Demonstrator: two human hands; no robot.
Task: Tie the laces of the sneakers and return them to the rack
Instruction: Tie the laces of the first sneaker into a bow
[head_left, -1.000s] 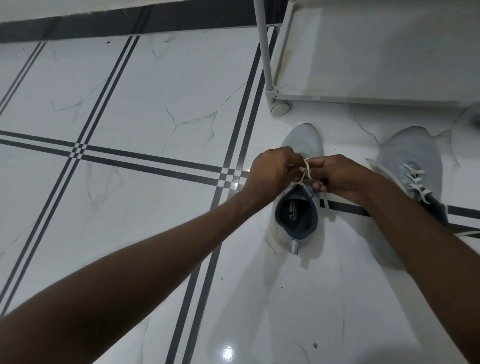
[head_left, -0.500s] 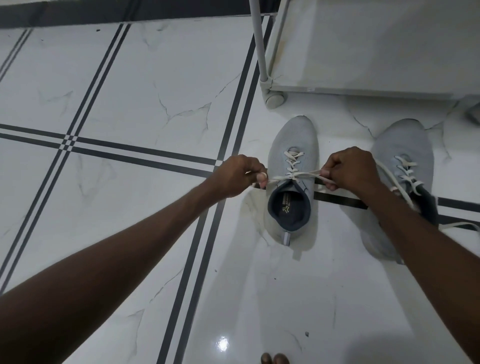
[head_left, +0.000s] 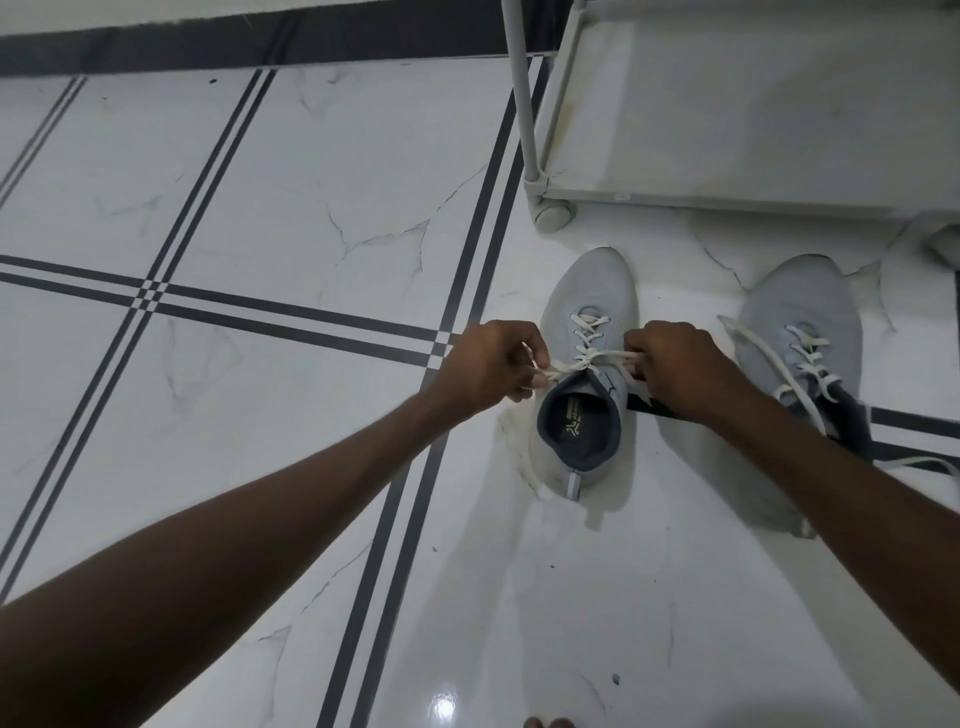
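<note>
Grey sneaker (head_left: 587, 332) sits on the floor (head_left: 260, 208) before the rack (head_left: 727, 104), its soft, limp laces (head_left: 592, 358) pinched taut near the knot by left hand (head_left: 493, 364) and right hand (head_left: 675, 364).

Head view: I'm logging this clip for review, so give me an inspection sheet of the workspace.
Surface: glossy white marble-look tiled floor with dark stripe lines.
Job's things: light grey knit sneaker between the hands, cream laces pulled sideways; second grey sneaker to its right, laces loose; white metal rack behind, visible shelf bare.
Clutter: nothing seen.
Grippers: left hand and right hand each closed on a lace end.
Cables: nothing seen.
Surroundings: dark floor border; toes at bottom edge.
</note>
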